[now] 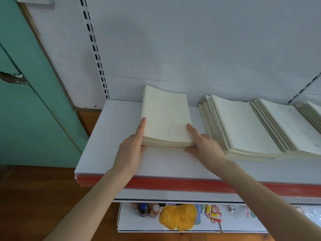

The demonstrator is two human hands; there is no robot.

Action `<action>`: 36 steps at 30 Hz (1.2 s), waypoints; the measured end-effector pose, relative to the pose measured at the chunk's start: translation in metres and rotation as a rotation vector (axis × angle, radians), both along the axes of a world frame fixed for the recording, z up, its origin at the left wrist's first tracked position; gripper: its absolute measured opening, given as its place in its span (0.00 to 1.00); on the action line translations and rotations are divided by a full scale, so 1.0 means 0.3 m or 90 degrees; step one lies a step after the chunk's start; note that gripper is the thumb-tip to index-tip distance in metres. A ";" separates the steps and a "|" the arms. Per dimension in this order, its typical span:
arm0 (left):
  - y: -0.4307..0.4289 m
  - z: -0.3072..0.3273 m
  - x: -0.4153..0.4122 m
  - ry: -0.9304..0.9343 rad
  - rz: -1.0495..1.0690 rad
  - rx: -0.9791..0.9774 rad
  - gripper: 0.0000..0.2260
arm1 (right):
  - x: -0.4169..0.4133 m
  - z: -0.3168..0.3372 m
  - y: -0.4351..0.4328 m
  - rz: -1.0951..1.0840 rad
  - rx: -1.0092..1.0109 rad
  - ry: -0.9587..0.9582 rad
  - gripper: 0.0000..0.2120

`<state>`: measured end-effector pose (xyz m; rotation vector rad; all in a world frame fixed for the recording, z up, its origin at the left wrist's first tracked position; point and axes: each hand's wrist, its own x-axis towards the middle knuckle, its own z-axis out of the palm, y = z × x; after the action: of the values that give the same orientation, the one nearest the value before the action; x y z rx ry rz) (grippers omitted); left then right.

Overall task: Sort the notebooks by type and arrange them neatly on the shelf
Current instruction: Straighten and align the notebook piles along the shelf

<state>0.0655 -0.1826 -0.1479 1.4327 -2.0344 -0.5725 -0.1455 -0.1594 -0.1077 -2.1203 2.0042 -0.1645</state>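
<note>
A stack of cream notebooks (165,119) with faint red print on the top cover lies on the white shelf (107,140), its far end curling up against the back panel. My left hand (133,146) grips the stack's near left corner, index finger stretched along the left edge. My right hand (203,143) holds the near right corner, thumb under the front edge. To the right lie three more piles of pale notebooks: a fanned pile (239,129), a second pile (291,126) and a third (312,110) cut off by the frame.
The shelf has a red front strip (173,184). A lower shelf (139,223) holds small bottles (149,210), a yellow bag (178,217) and red-and-yellow packets (214,213). A green wall (26,110) and a slotted upright (95,49) stand to the left.
</note>
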 end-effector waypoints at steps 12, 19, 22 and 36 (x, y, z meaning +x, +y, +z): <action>0.014 0.009 -0.019 -0.013 0.023 0.011 0.35 | -0.028 -0.025 0.012 -0.013 -0.018 -0.091 0.31; -0.001 0.053 0.000 -0.021 -0.029 0.067 0.35 | -0.047 -0.003 -0.017 -0.023 0.045 -0.101 0.32; 0.003 0.048 -0.002 -0.009 -0.013 0.057 0.34 | -0.041 -0.004 -0.016 -0.017 0.040 -0.071 0.31; -0.007 0.026 -0.005 0.077 0.031 0.065 0.35 | -0.029 0.013 -0.040 -0.063 0.077 -0.130 0.32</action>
<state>0.0641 -0.1845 -0.1401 1.4654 -1.8959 -0.7336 -0.1542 -0.1714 -0.1039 -1.8516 1.9482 -0.2577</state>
